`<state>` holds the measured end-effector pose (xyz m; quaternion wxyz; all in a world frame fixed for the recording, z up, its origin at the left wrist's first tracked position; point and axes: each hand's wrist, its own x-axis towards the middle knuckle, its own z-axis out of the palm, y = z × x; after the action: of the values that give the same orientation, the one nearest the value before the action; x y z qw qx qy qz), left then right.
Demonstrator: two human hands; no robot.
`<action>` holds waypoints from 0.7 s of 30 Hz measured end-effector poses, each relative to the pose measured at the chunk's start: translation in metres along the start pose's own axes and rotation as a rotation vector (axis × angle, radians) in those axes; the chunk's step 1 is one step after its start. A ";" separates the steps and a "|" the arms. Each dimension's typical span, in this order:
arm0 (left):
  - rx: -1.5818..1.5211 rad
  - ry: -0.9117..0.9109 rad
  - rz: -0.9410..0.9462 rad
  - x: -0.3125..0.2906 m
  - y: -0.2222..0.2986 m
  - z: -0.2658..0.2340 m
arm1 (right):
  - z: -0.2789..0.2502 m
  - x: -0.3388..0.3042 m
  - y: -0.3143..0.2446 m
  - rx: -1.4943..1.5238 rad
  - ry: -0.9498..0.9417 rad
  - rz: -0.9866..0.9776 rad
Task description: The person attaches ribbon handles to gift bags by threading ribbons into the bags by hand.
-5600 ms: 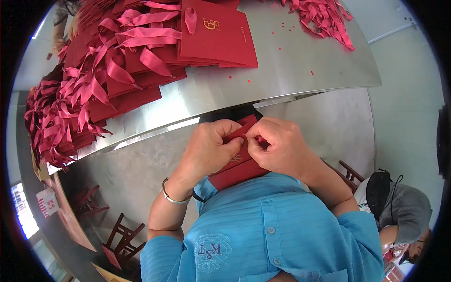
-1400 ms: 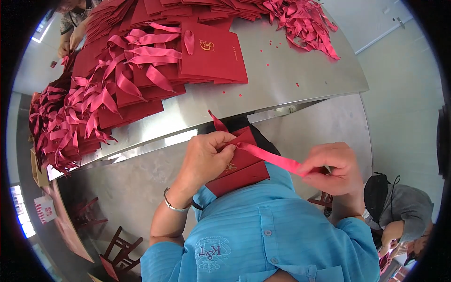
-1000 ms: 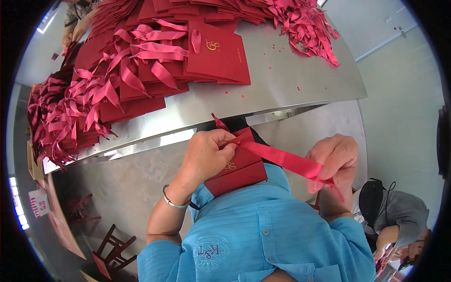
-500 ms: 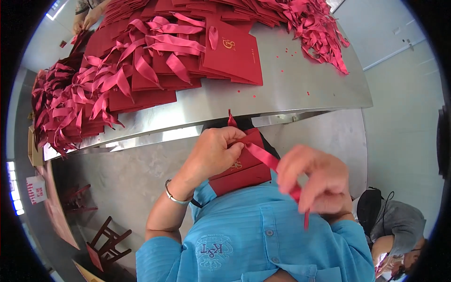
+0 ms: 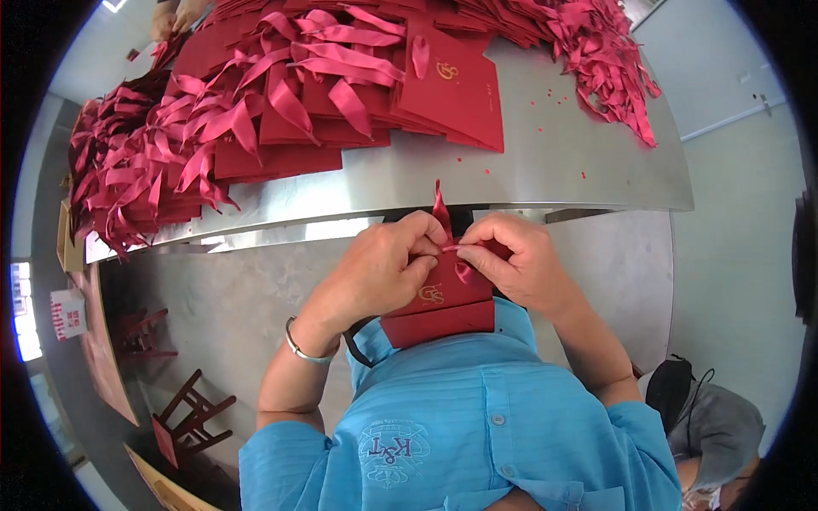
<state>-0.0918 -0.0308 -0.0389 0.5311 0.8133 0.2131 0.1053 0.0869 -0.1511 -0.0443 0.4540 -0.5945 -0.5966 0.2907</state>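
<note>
A flat red paper bag with gold lettering rests on my lap against the blue shirt. Ribbon ends stick out at its far edge, and one pink-red ribbon stands up beyond the fingers. My left hand pinches the ribbon at the bag's far edge, thumb against the fingertips. Close beside it, my right hand pinches a short stretch of the same ribbon, drawn between the two hands. A small loop hangs below the right fingertips. The exact crossing of the ribbon is partly hidden by the fingers.
Ahead stands a metal table piled with red bags with ribbons. A heap of loose ribbons lies at its far right. A person's hands show at the far left, another person sits lower right, and a wooden chair stands lower left.
My right hand has moved from the right, over my shirt, leftward and away from me to beside my left hand. The ribbon it had stretched out is now drawn in close.
</note>
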 end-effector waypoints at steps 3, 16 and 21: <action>0.035 -0.023 0.015 -0.003 -0.005 -0.015 | 0.002 0.001 0.000 0.133 -0.004 0.156; -0.221 -0.167 -0.160 -0.018 -0.024 -0.044 | 0.007 0.009 0.002 0.082 -0.042 0.129; -0.319 -0.160 -0.151 -0.026 -0.037 -0.038 | 0.003 0.009 0.006 0.139 -0.074 0.234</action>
<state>-0.1393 0.0013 -0.0555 0.6749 0.7063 0.2114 0.0327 0.0877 -0.1412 -0.0491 0.4347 -0.6161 -0.5180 0.4039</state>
